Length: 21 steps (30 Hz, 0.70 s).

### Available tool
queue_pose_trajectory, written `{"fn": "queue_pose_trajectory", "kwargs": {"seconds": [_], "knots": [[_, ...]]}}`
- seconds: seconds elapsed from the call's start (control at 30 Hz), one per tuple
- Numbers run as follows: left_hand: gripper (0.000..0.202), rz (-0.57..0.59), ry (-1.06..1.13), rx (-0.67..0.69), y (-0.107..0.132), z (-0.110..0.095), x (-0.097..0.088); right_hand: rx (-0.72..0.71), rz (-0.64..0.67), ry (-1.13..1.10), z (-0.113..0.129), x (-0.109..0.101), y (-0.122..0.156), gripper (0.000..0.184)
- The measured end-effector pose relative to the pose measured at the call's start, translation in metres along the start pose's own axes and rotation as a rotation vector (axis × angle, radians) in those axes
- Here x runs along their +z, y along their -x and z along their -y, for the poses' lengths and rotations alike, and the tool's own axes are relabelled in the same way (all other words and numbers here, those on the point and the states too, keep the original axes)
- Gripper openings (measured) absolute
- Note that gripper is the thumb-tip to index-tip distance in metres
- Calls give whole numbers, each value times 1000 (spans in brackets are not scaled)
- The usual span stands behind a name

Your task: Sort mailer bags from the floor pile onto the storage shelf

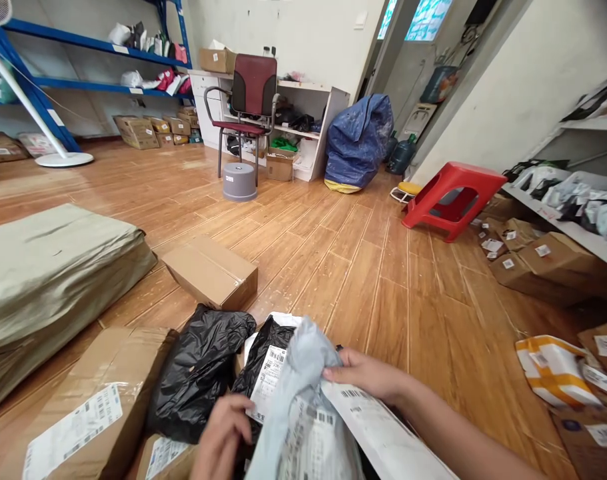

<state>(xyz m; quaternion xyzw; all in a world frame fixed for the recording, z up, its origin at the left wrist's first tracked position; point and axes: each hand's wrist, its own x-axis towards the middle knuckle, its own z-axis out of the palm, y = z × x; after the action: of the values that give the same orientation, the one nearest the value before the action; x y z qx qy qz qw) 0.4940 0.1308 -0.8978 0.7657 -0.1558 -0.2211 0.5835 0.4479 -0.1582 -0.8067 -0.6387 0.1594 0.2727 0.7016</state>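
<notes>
My right hand (368, 373) pinches the upper edge of a pale grey plastic mailer bag (306, 407) with a shipping label, holding it up in front of me. My left hand (222, 437) is curled at the bag's lower left, gripping the edge of a black parcel with a white barcode label (268, 380). A white mailer with a barcode (383, 430) lies under my right wrist. A crumpled black bag (196, 373) rests just left of my left hand.
Cardboard boxes (210, 270) and a large olive wrapped bundle (48, 273) lie on the wooden floor at left. Labelled parcels line the right side by a red stool (453, 197). A chair (248, 107), grey stool and blue sack (358, 140) stand at the back.
</notes>
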Motion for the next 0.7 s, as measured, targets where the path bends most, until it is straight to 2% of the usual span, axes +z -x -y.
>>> {"fn": "queue_pose_trajectory", "kwargs": {"seconds": [0.07,0.1,0.17,0.2,0.3,0.37,0.43,0.53,0.57,0.63,0.67,0.7], "knots": [[46,-148,40,-84,-28,-7,-12,4,-77,113,3,-6,-18,44],[49,-151,77,-180,-41,-10,-15,6,-128,184,1,-6,-31,41],[54,-38,106,-333,-62,-15,-18,-8,-253,274,-8,-2,-59,31],[57,34,73,-354,-69,-17,-17,-21,-318,305,-14,0,-72,28],[62,127,-141,-238,-72,-19,-6,-73,-432,345,-34,5,-95,30],[49,153,-251,-138,-65,-22,5,-101,-444,339,-47,5,-97,34],[36,208,-317,-3,-55,-29,17,-144,-463,288,-58,1,-94,50],[39,363,-325,171,-39,-45,37,-234,-512,157,-72,-11,-81,77],[43,429,-299,195,-35,-50,43,-249,-507,116,-75,-17,-75,78],[51,528,-237,227,-29,-54,53,-232,-456,77,-77,-28,-63,67],[52,533,-207,245,-27,-52,57,-204,-417,69,-77,-34,-56,61],[52,484,-185,261,-27,-48,60,-160,-381,61,-76,-39,-49,57]]}}
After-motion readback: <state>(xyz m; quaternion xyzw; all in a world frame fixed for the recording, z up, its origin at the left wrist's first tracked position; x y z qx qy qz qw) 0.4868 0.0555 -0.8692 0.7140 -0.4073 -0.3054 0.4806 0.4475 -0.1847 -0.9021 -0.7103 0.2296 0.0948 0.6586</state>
